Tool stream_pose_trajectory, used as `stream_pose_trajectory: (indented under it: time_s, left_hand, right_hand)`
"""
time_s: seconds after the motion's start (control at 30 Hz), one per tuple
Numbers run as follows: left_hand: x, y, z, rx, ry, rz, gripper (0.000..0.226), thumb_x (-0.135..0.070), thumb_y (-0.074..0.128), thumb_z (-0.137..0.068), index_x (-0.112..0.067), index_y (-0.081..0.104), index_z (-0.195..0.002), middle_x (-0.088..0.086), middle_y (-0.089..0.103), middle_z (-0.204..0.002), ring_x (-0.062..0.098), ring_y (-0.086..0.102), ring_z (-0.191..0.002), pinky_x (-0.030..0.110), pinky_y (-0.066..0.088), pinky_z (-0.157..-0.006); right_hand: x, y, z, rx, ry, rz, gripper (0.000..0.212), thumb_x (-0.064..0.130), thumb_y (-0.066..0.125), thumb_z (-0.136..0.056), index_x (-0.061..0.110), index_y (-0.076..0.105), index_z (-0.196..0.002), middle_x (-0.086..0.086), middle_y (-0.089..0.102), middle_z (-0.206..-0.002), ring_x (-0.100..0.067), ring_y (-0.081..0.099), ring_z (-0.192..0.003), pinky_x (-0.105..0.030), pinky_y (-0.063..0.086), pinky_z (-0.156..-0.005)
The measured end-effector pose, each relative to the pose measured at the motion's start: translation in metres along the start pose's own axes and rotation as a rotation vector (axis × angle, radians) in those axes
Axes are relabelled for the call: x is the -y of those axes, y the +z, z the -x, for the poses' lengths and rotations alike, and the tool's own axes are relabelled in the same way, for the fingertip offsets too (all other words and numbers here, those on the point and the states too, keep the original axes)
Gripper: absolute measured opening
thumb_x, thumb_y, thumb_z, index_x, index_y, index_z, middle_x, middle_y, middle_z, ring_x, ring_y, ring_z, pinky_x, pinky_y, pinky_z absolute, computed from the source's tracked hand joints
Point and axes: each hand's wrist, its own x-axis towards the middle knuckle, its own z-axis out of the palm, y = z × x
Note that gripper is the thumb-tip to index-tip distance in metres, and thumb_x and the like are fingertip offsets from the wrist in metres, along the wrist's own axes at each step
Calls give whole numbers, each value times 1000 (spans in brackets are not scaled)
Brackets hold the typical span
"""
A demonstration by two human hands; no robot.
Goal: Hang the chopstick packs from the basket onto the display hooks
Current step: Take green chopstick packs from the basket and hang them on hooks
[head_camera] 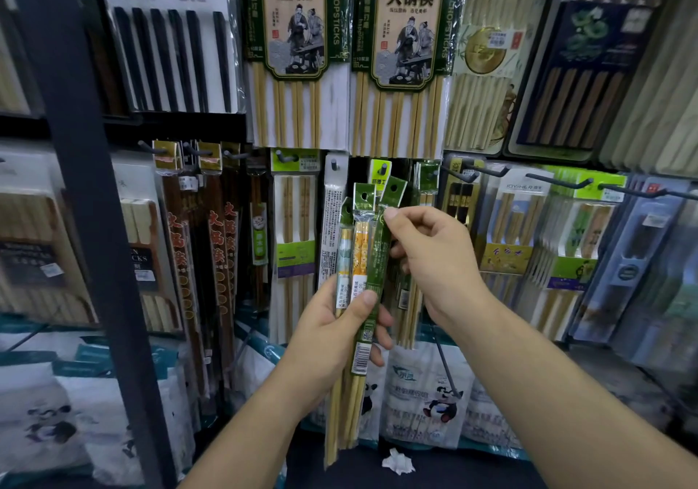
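View: head camera, looking at a wall of hanging chopsticks.
Left hand (332, 333): fingers (364, 299) wrapped round the middle of a bundle of slim chopstick packs (360, 258), thumb across the front.
Right hand (430, 258): thumb and forefinger pinch the top of the green pack (381, 250), the rightmost of the bundle, just under its header.
Packs: at least three, upright and fanned at the top, punched hang-holes showing, just in front of the lower row of hooks.
Likely target: the short display hook (382, 169) with the yellow-green tag, straight above the bundle; this is a guess.
Doing it well: peel the green pack free of the others, keep the pinch close to the hole, line the hole up with the hook tip, then slide it straight back.
Risk: the loosened bundle could slip in the left hand.
Basket: not in view, so its contents cannot be told.
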Motion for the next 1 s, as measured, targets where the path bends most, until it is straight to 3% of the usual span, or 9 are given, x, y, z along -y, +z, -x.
stream_pose_trajectory:
  time_s: [0.2,0.37,0.53,0.6,0.67,0.73,0.8,0.87,1.0]
  left_hand:
    - [3,0,-1,-76,-2,42,24,-42,65,-93,-22,65,-105,23,74,-97,36,74,-82,46,63,-71]
    - [7,-4,-3,-130,39,0,23,-38,57,-95,-20,59,-109,12,74,-90,28,75,-85,36,63,-74]
    - [8,-3,-3,-108,38,-93,30,-42,57,-93,-14,58,-104,3,70,-83,19,64,-73,29,57,-67]
    - [7,-3,-2,-92,25,-99,32,-42,56,-93,-13,56,-106,3,68,-82,18,62,-70,28,56,-66]
    - [6,-2,-2,-77,15,-110,30,-43,56,-93,-15,57,-105,3,67,-81,18,60,-68,29,55,-65]
    - [6,-3,-2,-63,10,-120,21,-44,56,-94,-24,61,-95,2,66,-80,17,59,-64,30,56,-64]
    - [5,-3,-1,-54,8,-123,19,-45,56,-94,-28,63,-89,1,65,-79,15,58,-63,30,55,-62]
    - [5,-3,-1,-50,12,-128,19,-46,57,-95,-29,63,-89,2,65,-80,14,57,-62,29,54,-61]
    - [3,-4,0,-52,13,-139,24,-50,65,-95,-27,63,-88,4,67,-82,17,58,-61,28,52,-55]
  right_hand:
    - [5,-8,-3,-4,46,-68,8,23,71,-95,20,71,-88,12,61,-68,-2,53,-57,-18,43,-50]
    - [16,-19,-13,-111,9,-83,28,27,63,-100,26,70,-73,11,53,-62,-7,47,-57,-23,40,-54]
    - [13,-24,-23,-205,-33,-23,38,27,60,-102,14,52,-66,8,31,-55,-9,30,-51,-16,43,-61]
    - [14,-25,-25,-215,-73,-27,41,24,60,-102,10,46,-67,1,31,-56,-15,37,-49,-5,45,-63]
    - [13,-24,-26,-225,-95,-22,44,21,60,-102,9,44,-63,-21,53,-67,-31,63,-77,4,41,-64]
    - [12,-23,-28,-250,-98,-24,41,20,62,-100,-1,50,-67,-34,59,-96,-21,51,-104,5,39,-62]
    - [8,-23,-31,-260,-108,-6,39,21,63,-99,-7,54,-73,-24,58,-74,0,25,-91,4,40,-60]
    - [2,-23,-37,-276,-103,38,38,23,63,-99,-5,57,-73,2,41,-50,-1,29,-56,2,42,-60]
    - [-6,-22,-43,-292,-108,198,40,32,61,-100,6,60,-68,14,35,-45,-5,33,-47,-19,47,-63]
